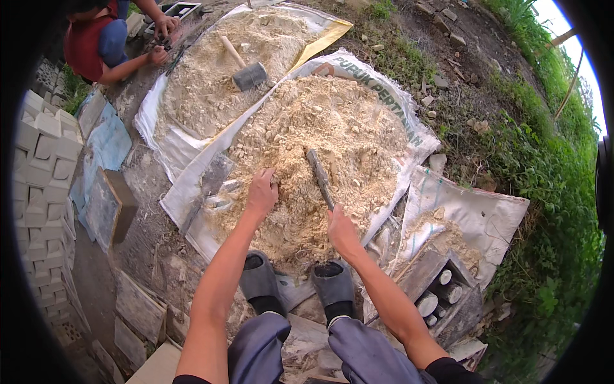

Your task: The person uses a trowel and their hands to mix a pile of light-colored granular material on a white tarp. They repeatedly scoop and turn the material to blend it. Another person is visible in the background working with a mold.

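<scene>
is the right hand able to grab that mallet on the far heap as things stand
Probably not: the right hand already holds a dark bar, and the mallet lies well beyond it.

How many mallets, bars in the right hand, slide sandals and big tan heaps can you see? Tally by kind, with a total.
Mallet: 1
Bar in the right hand: 1
Slide sandals: 2
Big tan heaps: 2
Total: 6
</scene>
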Demonstrator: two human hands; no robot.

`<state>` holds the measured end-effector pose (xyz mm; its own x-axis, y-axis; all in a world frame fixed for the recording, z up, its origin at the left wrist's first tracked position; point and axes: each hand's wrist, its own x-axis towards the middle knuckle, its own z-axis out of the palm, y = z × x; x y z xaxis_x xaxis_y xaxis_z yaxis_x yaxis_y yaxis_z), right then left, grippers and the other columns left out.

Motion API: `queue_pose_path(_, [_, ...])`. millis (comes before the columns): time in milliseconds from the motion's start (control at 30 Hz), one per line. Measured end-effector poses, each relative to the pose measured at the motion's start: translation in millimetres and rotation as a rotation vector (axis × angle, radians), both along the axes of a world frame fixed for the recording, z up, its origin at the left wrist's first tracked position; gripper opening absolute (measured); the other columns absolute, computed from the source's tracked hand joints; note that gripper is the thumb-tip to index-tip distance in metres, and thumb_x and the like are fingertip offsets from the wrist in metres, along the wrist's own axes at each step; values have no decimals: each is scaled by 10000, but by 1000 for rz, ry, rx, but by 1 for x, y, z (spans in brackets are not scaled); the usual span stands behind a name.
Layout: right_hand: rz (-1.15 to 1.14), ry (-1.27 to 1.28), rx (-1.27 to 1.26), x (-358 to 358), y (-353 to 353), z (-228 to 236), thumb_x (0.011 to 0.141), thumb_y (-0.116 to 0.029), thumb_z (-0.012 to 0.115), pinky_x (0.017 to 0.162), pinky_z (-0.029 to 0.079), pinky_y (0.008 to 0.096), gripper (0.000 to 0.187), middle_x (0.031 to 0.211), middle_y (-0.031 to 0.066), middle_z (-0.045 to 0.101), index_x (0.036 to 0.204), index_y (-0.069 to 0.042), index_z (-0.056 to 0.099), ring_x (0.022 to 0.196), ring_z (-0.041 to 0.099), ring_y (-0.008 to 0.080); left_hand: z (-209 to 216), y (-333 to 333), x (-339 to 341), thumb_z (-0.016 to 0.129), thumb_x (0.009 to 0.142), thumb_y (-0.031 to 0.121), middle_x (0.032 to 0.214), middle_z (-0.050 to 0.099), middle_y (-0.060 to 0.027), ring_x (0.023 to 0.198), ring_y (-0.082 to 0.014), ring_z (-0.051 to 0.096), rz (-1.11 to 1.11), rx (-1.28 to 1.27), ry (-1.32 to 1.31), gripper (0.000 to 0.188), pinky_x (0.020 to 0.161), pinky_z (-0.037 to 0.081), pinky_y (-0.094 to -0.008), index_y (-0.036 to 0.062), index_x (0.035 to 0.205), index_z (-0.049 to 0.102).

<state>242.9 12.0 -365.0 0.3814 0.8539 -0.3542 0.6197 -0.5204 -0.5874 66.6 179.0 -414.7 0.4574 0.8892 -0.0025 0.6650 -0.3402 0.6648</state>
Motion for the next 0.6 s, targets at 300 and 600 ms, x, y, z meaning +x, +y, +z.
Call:
queue_pose_path(300, [-140,81,32,22,-24,60,1002,-271,456,598,384,546,299,701,300,576,944,18,502,702,556,513,-1,9,8,498,793,-23,1143,582,-195,1089,-362,543,-49,13,320,284,928,471,-404,-26,1063,589])
queue_pose_path(600, [-109,4,23,26,-16,-4,1005,-260,424,618,423,574,316,700,327,585,1031,53,464,716,587,511,-2,10,11,536,799,14,1013,636,-169,986,-346,599,11,68,214,219,858,494,-421,-15,1005,607])
